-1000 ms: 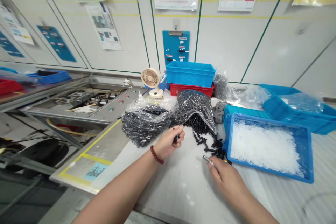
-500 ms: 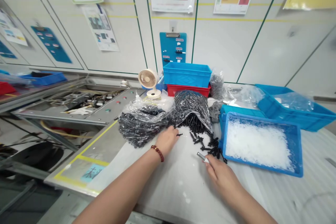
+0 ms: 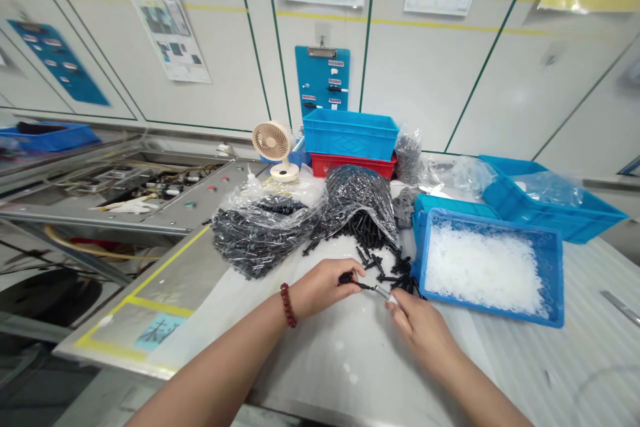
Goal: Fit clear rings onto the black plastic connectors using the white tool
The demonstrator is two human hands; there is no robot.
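My left hand (image 3: 320, 287) is closed around several slim black plastic parts (image 3: 346, 277), one of which juts out to the right between thumb and fingers. In my right hand (image 3: 423, 323) is a small tool with a metal tip and a white section (image 3: 385, 293). Its tip meets the end of the jutting black part; whether it sits around or beside that end is too small to tell. Loose black parts (image 3: 380, 260) lie just beyond both hands, spilling from an open clear bag (image 3: 357, 190). Left of it rests another bag of black parts (image 3: 265, 240).
A tilted blue tray (image 3: 561, 280) of small white rings (image 3: 485, 267) stands on the right. Behind are a blue bin (image 3: 350, 133) on a red bin (image 3: 325, 165), a small fan (image 3: 273, 141) and another blue bin (image 3: 595, 217). A metal strip (image 3: 620, 308) lies far right.
My left hand has moved right and nearer from the bags' edge, bringing black parts to the tool tip. My right hand stays about in place with the tool. The view has shifted slightly.
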